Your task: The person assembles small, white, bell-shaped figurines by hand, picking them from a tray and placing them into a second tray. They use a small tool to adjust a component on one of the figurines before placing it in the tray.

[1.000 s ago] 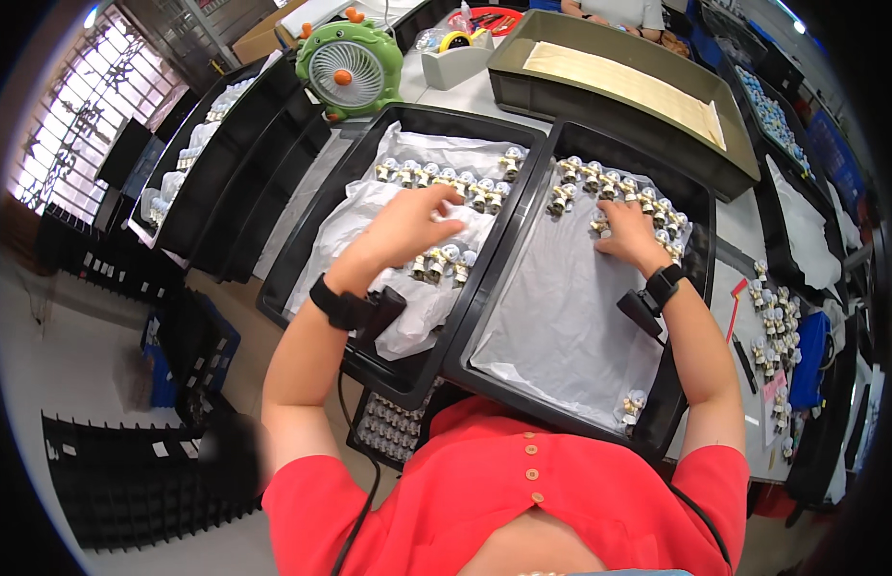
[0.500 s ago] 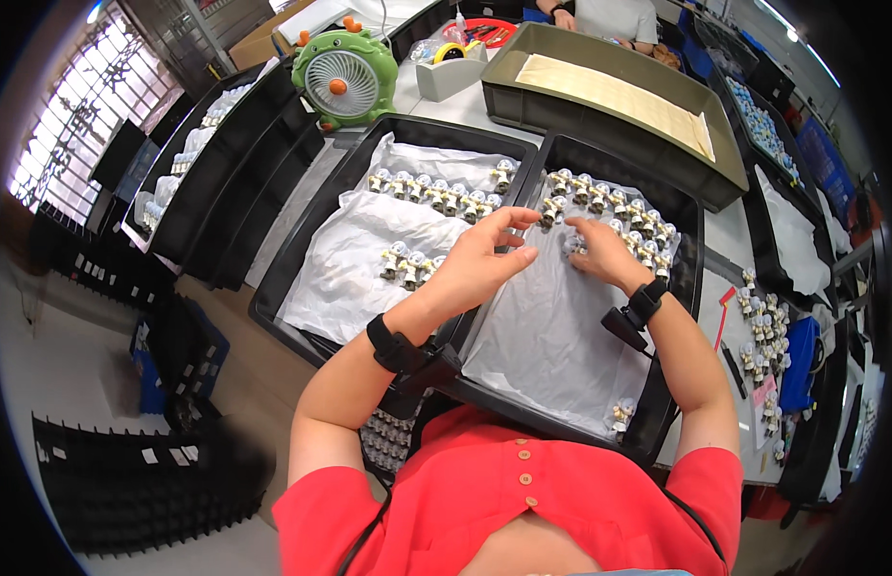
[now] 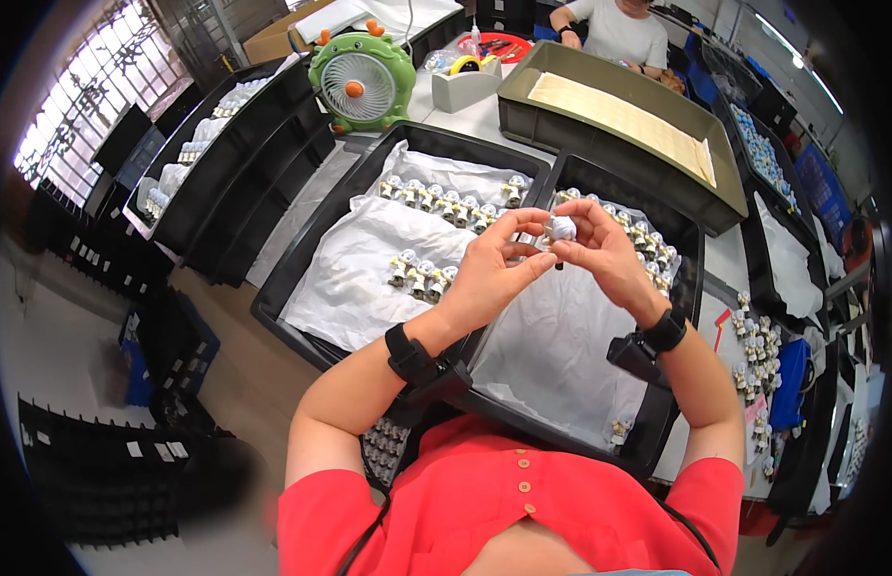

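Note:
A small figurine point(image 3: 562, 228) with a pale, rounded top is raised over the right black tray point(image 3: 692, 278). My right hand point(image 3: 611, 257) pinches it between thumb and fingers. From the other side, my left hand point(image 3: 491, 276) has its curled fingertips and thumb against it; the exact contact is partly hidden. Behind my hands, rows of similar white-and-yellow figurines point(image 3: 642, 234) stand on the lined tray. One single figurine point(image 3: 619, 430) sits at its near right corner. In the left black tray point(image 3: 294, 343), more figurines point(image 3: 450, 204) stand in rows on white paper point(image 3: 342, 278).
A green fan point(image 3: 361, 77) stands beyond the left tray. Behind the right tray is a deep olive bin point(image 3: 523, 113). More figurines point(image 3: 756, 350) cluster on the table at right, beside a blue object point(image 3: 789, 384). Across the table sits another person point(image 3: 626, 34).
My right hand has lifted a figurine from beside the rows in the right tray and brought it leftward. My left hand has met it there.

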Demonstrator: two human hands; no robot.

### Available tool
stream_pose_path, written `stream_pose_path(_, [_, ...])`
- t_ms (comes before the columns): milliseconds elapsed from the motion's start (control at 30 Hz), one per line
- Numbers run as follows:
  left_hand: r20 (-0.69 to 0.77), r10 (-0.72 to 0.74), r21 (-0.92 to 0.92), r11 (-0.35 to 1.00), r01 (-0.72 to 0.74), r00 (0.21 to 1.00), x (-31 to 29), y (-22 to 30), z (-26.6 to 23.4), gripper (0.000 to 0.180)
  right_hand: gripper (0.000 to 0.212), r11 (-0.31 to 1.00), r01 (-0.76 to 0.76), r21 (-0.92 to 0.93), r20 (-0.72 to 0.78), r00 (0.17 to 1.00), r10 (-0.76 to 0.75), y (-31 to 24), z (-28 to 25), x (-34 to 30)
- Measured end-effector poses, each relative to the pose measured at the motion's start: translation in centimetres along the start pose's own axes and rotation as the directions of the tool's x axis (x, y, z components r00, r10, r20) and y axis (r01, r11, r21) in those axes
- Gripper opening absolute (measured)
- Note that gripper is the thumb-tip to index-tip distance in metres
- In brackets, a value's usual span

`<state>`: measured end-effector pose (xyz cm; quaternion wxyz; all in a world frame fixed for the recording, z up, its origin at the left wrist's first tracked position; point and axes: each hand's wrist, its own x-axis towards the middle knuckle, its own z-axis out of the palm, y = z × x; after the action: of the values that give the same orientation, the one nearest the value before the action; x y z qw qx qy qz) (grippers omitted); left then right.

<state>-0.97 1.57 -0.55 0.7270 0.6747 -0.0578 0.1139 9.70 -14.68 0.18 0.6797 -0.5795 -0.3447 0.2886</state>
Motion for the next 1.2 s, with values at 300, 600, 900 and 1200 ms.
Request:
stream_pose_path(300, [-0.032, 0.121, 0.328, 0.939, -0.104, 0.992, 0.0, 0.2, 0.0, 0.038, 0.040, 0.989, 0.037, 0.145, 0.044, 0.998, -0.044, 2.1, -0.2, -0.7])
stream_pose_path(600, [-0.039, 0.101, 0.318, 0.944, -0.083, 0.994, 0.0, -1.0, 0.3, 0.035, 0.039, 0.963, -0.037, 0.268, 0.111, 0.994, 0.007, 3.4, -0.6, -1.1])
stream_pose_path(900, [-0.018, 0.034, 0.212, 0.977, -0.029, 0.999, -0.1, -1.0, 0.1, 0.025, 0.045, 0.975, -0.041, 0.218, 0.098, 0.995, 0.020, 3.3, -0.8, -1.4])
stream_pose_path(1200, [-0.109, 0.035, 0.084, 0.996, -0.026, 0.993, 0.1, -1.0, -0.1, 0.025, 0.058, 0.981, -0.100, 0.169, 0.093, 0.992, 0.085, 2.8, 0.3, -1.9])
